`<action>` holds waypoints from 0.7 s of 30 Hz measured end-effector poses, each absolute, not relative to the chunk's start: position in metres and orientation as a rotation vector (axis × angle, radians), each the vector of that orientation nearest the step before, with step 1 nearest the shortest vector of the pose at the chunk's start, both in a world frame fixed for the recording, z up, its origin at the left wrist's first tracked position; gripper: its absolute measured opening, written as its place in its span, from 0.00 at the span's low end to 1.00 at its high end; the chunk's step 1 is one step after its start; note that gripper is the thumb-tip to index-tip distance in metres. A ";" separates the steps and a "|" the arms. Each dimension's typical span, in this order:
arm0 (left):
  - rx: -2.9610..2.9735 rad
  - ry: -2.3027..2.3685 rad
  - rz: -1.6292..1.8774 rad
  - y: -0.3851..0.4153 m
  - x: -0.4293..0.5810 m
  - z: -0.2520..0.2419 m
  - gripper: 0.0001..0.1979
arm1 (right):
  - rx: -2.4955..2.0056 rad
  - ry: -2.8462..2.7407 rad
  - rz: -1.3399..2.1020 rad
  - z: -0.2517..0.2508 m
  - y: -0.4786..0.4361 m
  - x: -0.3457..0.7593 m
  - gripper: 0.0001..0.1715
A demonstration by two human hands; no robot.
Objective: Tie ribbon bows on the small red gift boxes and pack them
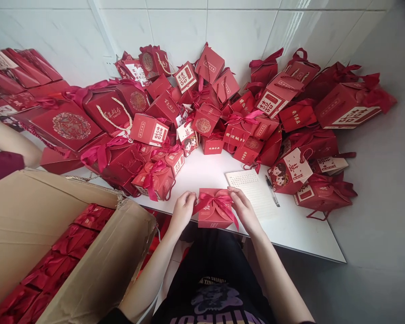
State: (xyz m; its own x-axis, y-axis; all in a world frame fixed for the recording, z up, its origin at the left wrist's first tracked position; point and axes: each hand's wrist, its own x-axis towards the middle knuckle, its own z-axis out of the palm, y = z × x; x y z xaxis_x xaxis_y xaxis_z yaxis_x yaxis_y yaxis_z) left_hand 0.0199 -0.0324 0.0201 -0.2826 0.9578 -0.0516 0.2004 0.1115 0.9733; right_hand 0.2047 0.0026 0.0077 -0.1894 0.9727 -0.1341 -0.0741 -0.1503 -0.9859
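A small red gift box (213,215) with a red ribbon bow on top stands at the near edge of the white table (290,229). My left hand (182,210) grips its left side, fingers curled on the top corner. My right hand (242,208) holds its right side, fingertips pinched on the end of the bow. Both hands hold the box upright between them.
A lined notepad (254,191) and a pen (272,191) lie just right of the box. Many red gift boxes and bags (205,117) are heaped along the tiled wall. An open cardboard carton (54,252) of red boxes stands at left. Another person's arm (10,141) shows at far left.
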 end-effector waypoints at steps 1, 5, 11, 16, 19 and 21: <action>1.133 1.626 1.236 -0.033 0.018 0.022 0.16 | -1.125 -1.211 1.499 0.007 0.002 0.210 0.25; 1.235 1.702 1.161 -0.034 0.019 0.035 0.18 | -0.944 -1.568 1.453 0.009 -0.001 0.226 0.47; 1.521 1.829 1.213 -0.042 0.032 0.042 0.09 | -1.013 -1.982 1.246 0.017 -0.012 0.223 0.62; 1.748 1.839 1.499 -0.054 0.039 0.056 0.05 | -1.002 -2.052 0.838 0.023 -0.018 0.212 0.58; 2.022 1.667 1.723 -0.061 0.044 0.074 0.03 | -0.963 -2.050 0.654 0.035 -0.023 0.209 0.58; 2.193 1.524 1.835 -0.066 0.048 0.084 0.07 | -0.924 -2.013 0.582 0.045 -0.027 0.207 0.59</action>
